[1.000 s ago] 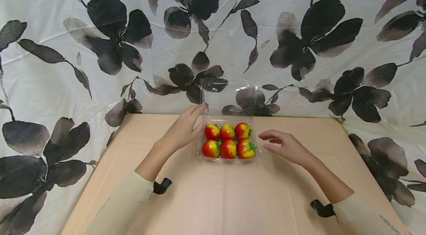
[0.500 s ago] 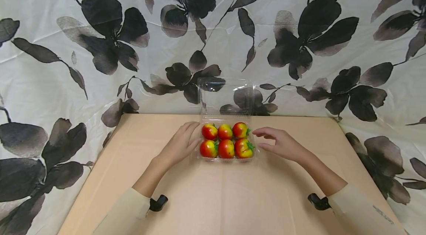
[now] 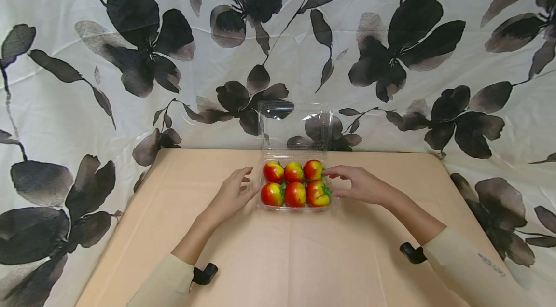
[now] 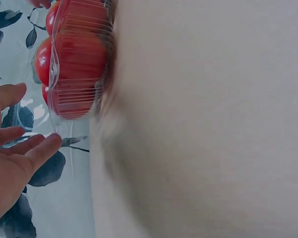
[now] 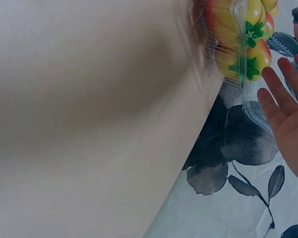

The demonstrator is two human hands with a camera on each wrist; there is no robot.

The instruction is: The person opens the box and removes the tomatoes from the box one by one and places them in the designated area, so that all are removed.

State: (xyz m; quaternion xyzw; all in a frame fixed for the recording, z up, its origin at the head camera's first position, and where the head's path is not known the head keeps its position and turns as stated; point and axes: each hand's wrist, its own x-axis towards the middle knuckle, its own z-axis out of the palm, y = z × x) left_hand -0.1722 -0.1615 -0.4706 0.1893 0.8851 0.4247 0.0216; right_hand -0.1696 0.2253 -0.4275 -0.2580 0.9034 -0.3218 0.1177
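Note:
A clear plastic clamshell box [image 3: 296, 209] stands at the table's far edge, with its lid [image 3: 299, 128] raised against the cloth behind. Several red-and-yellow, tomato-like fruits [image 3: 295, 194] fill it in two rows; green leafy tops show on some [image 5: 253, 33]. My left hand [image 3: 231, 197] hovers just left of the box, fingers relaxed and holding nothing. On the other side, my right hand [image 3: 362, 185] has its fingers spread at the box's right rim, near the back right fruit [image 3: 313, 170]. Whether those fingertips touch the box or fruit, I cannot tell.
A tan tabletop [image 3: 286, 258] lies under the box. Behind and at the sides hangs white cloth [image 3: 321, 56] with dark flower prints. Black wrist mounts [image 3: 205, 273] sit at both sleeve cuffs.
My left hand has drawn back from the lid's left side, down and left, away from the box. My right hand has moved left to the box's right rim. The lid stays raised.

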